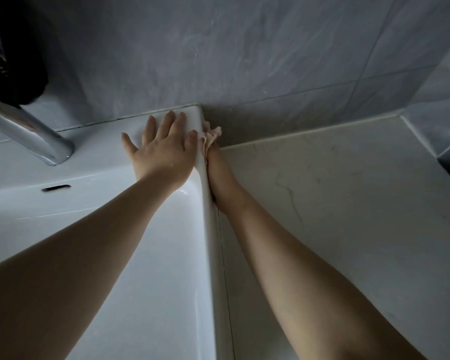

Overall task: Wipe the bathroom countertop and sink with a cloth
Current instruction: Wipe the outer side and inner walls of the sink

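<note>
- Two hands are seen at the back right corner of the white sink [209, 229], one on either side of its raised rim
- Left hand [164, 149] is laid flat on the rim's top, palm down, fingers straight and spread, fingertips close to the back edge where the rim meets the grey wall tiles [218, 61]
- Right hand [220, 178] is pressed into the narrow angle between the sink's outer right wall and the countertop [348, 203]; its fingers are hidden by the rim and by the cloth [211, 135], so their state cannot be told
- Bunched pinkish cloth is seen at the far end of that hand, against the sink wall and just short of the back wall
- Pale veined countertop is stretched wide and bare to the right, bounded by tiles at the back and at the right edge
- Chrome faucet [31, 131] is set well to the left of the left hand, with an overflow slot [55, 188] below it in the basin
</note>
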Tool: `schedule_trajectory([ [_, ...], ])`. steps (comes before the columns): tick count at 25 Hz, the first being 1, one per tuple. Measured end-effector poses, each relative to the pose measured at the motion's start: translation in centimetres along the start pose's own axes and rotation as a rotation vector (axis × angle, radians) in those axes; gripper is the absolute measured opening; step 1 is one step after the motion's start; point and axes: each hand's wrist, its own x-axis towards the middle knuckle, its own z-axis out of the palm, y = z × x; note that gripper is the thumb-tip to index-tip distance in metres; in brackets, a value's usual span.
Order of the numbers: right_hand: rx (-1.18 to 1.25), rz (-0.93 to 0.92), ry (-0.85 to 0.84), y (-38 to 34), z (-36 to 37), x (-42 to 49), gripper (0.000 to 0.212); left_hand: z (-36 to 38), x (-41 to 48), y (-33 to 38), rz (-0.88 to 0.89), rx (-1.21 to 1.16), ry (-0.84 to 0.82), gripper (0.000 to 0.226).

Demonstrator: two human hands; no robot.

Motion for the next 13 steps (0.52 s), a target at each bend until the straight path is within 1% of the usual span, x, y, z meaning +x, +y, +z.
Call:
schedule_trajectory([
  [1,0.050,-0.025,-0.010,0.2,-0.1,-2.1,0.054,0.0,-0.1,-0.1,0.004,-0.010,-0.008,0.052],
  [2,0.066,-0.025,-0.025,-0.4,0.2,-4.1,0.048,0.1,-0.4,-0.2,0.008,-0.020,-0.013,0.052],
  [3,0.056,0.024,-0.051,-0.8,0.7,-5.7,0.046,0.1,-1.0,0.0,0.013,-0.032,-0.009,0.052],
  [4,0.075,0.041,-0.064,-1.0,0.8,-8.1,0.047,0.3,-1.8,0.1,0.025,-0.046,-0.002,0.052],
  [5,0.079,0.002,-0.058,-1.1,1.1,-10.3,0.051,0.4,-2.7,0.1,0.037,-0.069,0.003,0.052],
  [6,0.089,0.001,-0.035,-1.2,1.2,-11.6,0.057,0.5,-3.5,0.2,0.047,-0.094,0.002,0.052],
  [7,0.131,0.035,-0.009,-1.1,1.2,-12.2,0.061,0.6,-4.3,0.2,0.046,-0.126,-0.008,0.052],
  [8,0.166,0.059,-0.022,-1.5,1.3,-11.9,0.059,0.8,-5.4,0.2,0.038,-0.159,-0.031,0.052],
  [10,0.218,0.060,-0.074,-2.3,1.7,-10.5,0.049,1.9,-7.9,0.2,-0.027,-0.266,-0.142,0.052],
  [11,0.250,0.104,-0.095,-2.4,2.0,-9.9,0.044,2.6,-9.3,0.4,-0.080,-0.318,-0.233,0.052],
  [13,0.231,0.187,-0.066,-1.9,1.8,-8.3,0.046,3.5,-11.4,0.6,-0.163,-0.335,-0.394,0.050],
])
